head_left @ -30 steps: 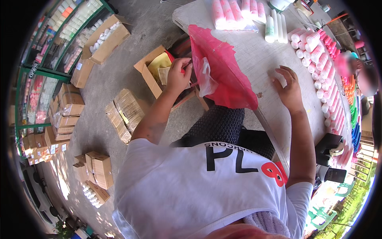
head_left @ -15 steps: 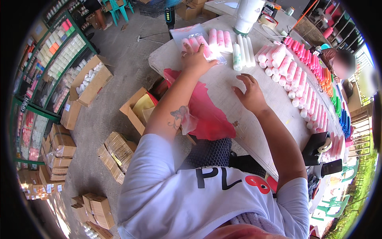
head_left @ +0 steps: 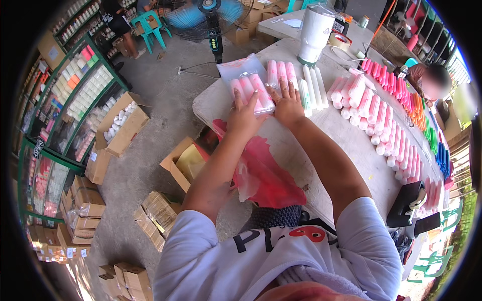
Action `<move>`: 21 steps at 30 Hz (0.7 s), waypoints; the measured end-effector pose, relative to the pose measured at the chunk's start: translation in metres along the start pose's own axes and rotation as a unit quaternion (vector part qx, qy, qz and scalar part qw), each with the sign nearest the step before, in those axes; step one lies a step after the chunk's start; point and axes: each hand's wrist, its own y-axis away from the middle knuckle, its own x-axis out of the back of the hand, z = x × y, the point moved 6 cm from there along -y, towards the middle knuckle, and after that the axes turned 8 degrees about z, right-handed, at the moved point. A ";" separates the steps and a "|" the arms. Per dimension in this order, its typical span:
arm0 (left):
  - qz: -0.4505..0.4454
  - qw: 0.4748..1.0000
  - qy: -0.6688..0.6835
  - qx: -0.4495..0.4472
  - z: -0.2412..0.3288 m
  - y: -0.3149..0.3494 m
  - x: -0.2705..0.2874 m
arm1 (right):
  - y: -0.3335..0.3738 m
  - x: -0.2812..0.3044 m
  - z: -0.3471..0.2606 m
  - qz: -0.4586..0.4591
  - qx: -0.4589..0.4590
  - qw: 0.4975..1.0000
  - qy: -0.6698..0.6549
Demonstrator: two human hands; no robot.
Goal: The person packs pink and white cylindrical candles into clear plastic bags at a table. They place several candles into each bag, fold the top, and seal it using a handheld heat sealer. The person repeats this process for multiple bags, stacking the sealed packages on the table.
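A clear plastic bag (head_left: 245, 66) lies near the table's far left edge, with several pink-and-white candles (head_left: 247, 83) side by side in its near part. My left hand (head_left: 244, 118) rests at the near side of this pack, fingers apart and stretched over it. Just right of it is my right hand (head_left: 289, 111), fingers spread and pointing away from me, its thumb side by the pack. Beyond its fingertips lie more pink-and-white candles (head_left: 281, 71). Several white candles (head_left: 317, 90) lie to its right, a greenish one nearest the hand.
Pink-and-white candles (head_left: 374, 113) are piled along the table's right side, with coloured bundles (head_left: 416, 110) behind. A white tumbler (head_left: 315, 35) and tape rolls (head_left: 341, 40) stand farther back. Red plastic (head_left: 263, 170) hangs over the near edge. A fan (head_left: 208, 17) stands beyond; a person sits far right.
My right hand has moved left and away from me, from the bare tabletop to beside the bagged candles. My left hand has shifted toward me on the pack, uncovering more of it.
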 end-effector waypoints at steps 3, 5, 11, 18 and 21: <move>0.065 0.993 0.079 0.054 0.003 0.003 0.009 | 0.009 0.011 -0.004 0.001 -0.016 0.999 -0.044; 0.086 0.988 0.101 0.081 0.004 0.003 0.006 | 0.007 -0.001 0.009 -0.046 -0.104 0.988 -0.108; 0.064 0.986 0.140 0.061 0.001 0.005 0.004 | 0.004 0.001 0.010 0.019 -0.061 0.982 -0.176; 0.097 0.978 0.181 0.026 0.004 0.022 0.018 | 0.013 0.020 0.015 0.013 -0.173 0.914 -0.367; 0.089 0.969 0.227 0.033 -0.009 0.028 0.025 | 0.015 0.020 0.014 0.006 -0.162 0.902 -0.400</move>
